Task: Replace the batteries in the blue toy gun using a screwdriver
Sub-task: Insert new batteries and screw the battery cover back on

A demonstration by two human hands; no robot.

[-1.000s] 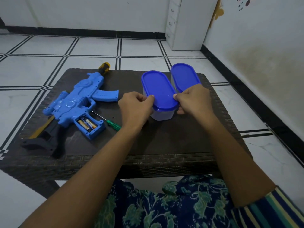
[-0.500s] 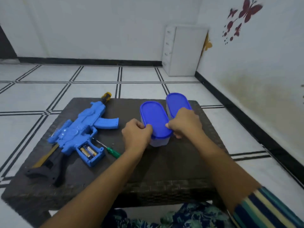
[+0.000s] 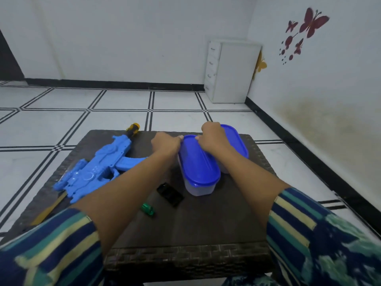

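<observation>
The blue toy gun [image 3: 97, 168] lies on the left of the dark woven table [image 3: 185, 228]; my left forearm hides its battery compartment. The green screwdriver handle [image 3: 148, 209] shows below that forearm. A small black piece [image 3: 170, 194], perhaps the compartment cover, lies beside it. A clear container with a blue lid [image 3: 198, 162] stands in the middle. My left hand [image 3: 166, 143] and my right hand [image 3: 212, 137] both grip the far end of that lid, fingers on its rim.
A second blue-lidded container [image 3: 237, 145] stands just right of the first, partly behind my right arm. A white drawer cabinet [image 3: 231, 73] stands in the far corner. Tiled floor surrounds the table and a wall runs along the right.
Both hands have moved from the near end of the lid to its far end. The camera has tilted up and leaned closer, so my arms now cover the gun's battery compartment.
</observation>
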